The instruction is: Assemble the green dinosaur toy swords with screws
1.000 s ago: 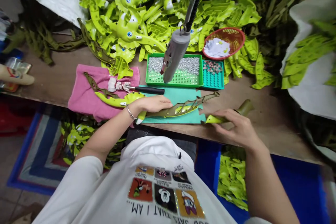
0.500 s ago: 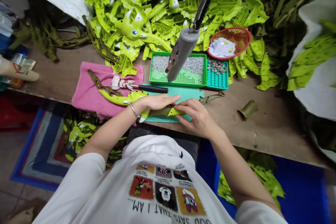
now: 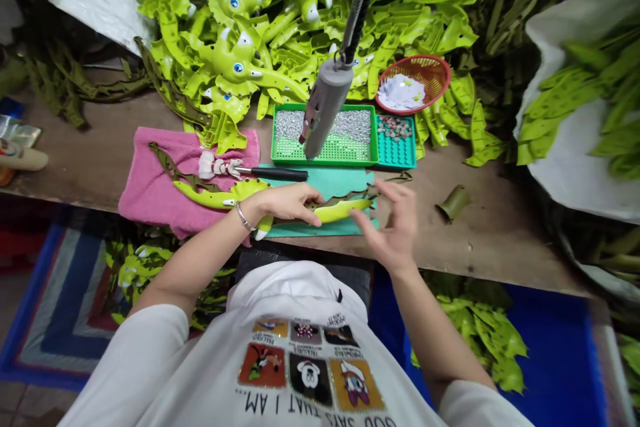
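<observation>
A lime-green curved plastic piece (image 3: pixel 343 211), with a dark olive strip along its far side, lies over the teal mat (image 3: pixel 345 180). My left hand (image 3: pixel 287 203) grips its left end between thumb and fingers. Beside its right tip, my right hand (image 3: pixel 395 223) is open, thumb and fingers spread around the end. Under and left of my left wrist lies a lime-green toy dinosaur part (image 3: pixel 210 197) on the pink towel (image 3: pixel 145 173). A black-handled screwdriver (image 3: pixel 280 174), its shaft wrapped in white cloth, rests across towel and mat.
A grey electric screwdriver (image 3: pixel 327 100) hangs over a green tray (image 3: pixel 325 159) of screws. Beside it stand a teal tray (image 3: pixel 400 160) of small metal parts and a red basket (image 3: pixel 437 73) with white slips. Lime-green parts (image 3: pixel 225 60) pile up behind; an olive piece (image 3: pixel 453 204) lies right.
My right hand has opened and moved slightly right, off the piece's end. My left fingers have gone from lying flat to gripping, and more of the lime-green piece shows. The view has shifted.
</observation>
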A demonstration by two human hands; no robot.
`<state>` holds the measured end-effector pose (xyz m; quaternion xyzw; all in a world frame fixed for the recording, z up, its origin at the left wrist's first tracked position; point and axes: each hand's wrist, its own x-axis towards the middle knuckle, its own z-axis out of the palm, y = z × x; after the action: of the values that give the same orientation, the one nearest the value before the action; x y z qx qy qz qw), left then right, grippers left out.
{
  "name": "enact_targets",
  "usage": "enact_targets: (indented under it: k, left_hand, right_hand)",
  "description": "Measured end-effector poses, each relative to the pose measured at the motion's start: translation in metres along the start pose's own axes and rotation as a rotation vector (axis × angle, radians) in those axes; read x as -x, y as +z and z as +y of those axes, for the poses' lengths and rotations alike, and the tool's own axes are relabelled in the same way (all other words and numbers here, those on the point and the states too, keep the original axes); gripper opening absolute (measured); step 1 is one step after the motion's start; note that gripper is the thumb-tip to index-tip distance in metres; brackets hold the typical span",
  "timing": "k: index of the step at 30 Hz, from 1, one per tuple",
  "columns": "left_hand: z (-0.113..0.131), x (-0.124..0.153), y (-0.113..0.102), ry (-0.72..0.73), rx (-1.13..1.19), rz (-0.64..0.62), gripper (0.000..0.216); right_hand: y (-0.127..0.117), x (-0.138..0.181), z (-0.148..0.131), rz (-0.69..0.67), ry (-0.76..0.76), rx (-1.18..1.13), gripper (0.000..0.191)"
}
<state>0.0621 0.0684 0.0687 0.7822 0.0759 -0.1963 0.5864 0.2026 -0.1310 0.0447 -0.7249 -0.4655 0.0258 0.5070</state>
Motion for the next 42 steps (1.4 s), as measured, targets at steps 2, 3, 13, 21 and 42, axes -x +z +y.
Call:
enact_targets:
  k: [2, 3, 13, 21, 42]
  left_hand:
    - [0.002, 0.0, -0.001, -0.03, -0.013, -0.009, 0.046]
    - [0.002, 0.0, -0.001, -0.043, -0.014, -0.015, 0.047]
    - [0.0, -0.002, -0.002, -0.013, -0.003, -0.016, 0.047]
    - [0.014, 0.021, 0.018, -0.05, -0.454, 0.147, 0.048]
    - [0.065, 0.04, 0.024, -0.073, -1.267, 0.601, 0.048]
  right_hand:
    - [-0.003, 0.004, 0.009, 0.258, 0.372, -0.195, 0.052]
    - [-0.003, 0.005, 0.013, 0.28, 0.552, -0.324, 0.053]
    - [0.01, -0.006, 0.004, 0.089, 0.996, -0.821, 0.052]
    - [0.017, 0.001, 0.01, 0.145, 0.941, -0.814, 0.052]
    - [0.049, -0.036, -0.035, -0.166, -0.383, 0.071, 0.022]
